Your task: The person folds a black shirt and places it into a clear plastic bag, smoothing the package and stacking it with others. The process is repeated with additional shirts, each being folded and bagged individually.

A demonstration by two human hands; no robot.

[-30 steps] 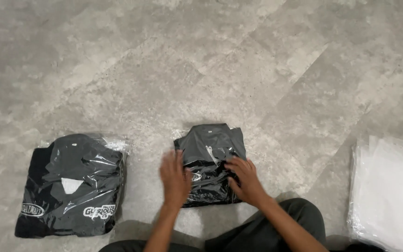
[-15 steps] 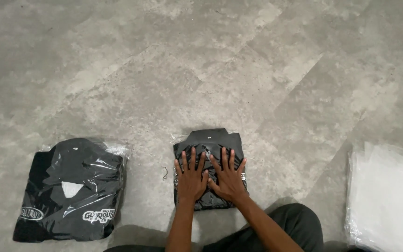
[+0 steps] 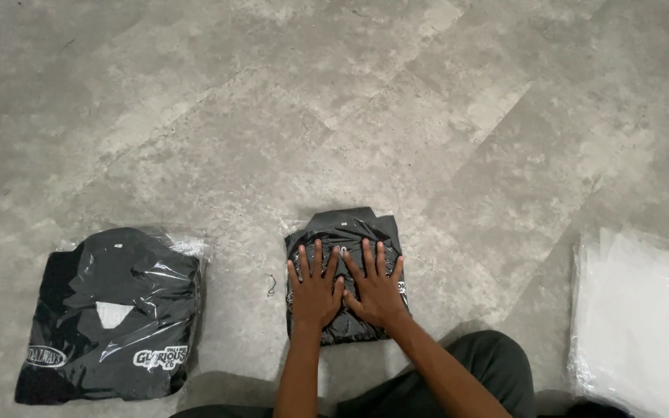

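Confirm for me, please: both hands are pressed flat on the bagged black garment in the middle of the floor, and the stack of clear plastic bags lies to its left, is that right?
Not quite. Both the left hand and the right hand do lie flat on the bagged black garment, but the head view shows the stack of clear plastic bags to its right. On its left lies a pile of bagged dark garments.

The left hand point(image 3: 315, 290) and right hand point(image 3: 375, 288) lay flat, side by side, on a small folded black garment in a clear plastic bag point(image 3: 344, 232) on the grey floor point(image 3: 272, 116). A bigger bagged black pile point(image 3: 110, 317) sat off to the left, and a stack of clear bags point(image 3: 644, 317) lay on the right.
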